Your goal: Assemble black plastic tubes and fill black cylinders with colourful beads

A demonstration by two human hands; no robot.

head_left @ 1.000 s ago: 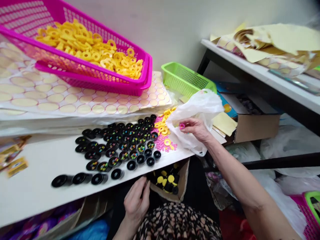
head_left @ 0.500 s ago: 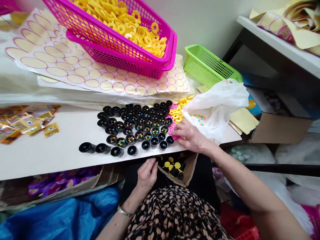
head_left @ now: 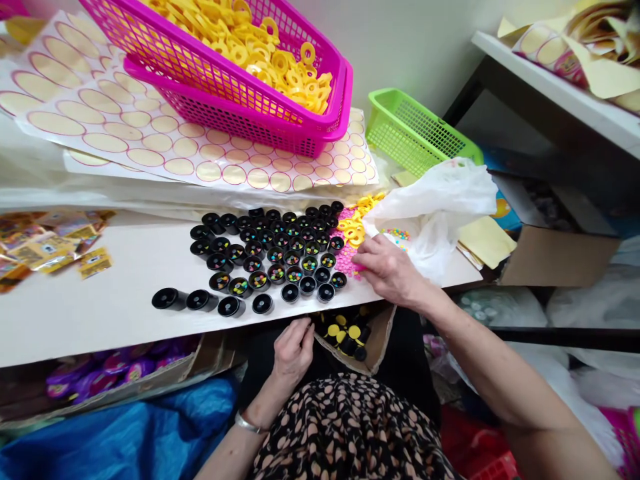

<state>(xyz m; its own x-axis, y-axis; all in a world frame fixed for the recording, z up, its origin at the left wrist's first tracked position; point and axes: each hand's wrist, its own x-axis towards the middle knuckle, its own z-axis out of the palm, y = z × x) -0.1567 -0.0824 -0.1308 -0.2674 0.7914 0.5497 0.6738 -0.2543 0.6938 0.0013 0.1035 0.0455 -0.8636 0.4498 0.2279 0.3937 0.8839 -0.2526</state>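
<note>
White table (head_left: 135,257) beneath black cups (head_left: 263,305), pale wall (head_left: 405,47) behind; left fingers (head_left: 301,328) and right fingers (head_left: 368,259) curled, contents unclear

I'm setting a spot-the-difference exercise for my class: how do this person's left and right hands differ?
The left hand is just off the near edge of the table, beside the carton; the right hand is over the table, by the pink pieces.
A silver bangle circles the left wrist; the right wrist shows none.
Both hands are partly curled.
</note>
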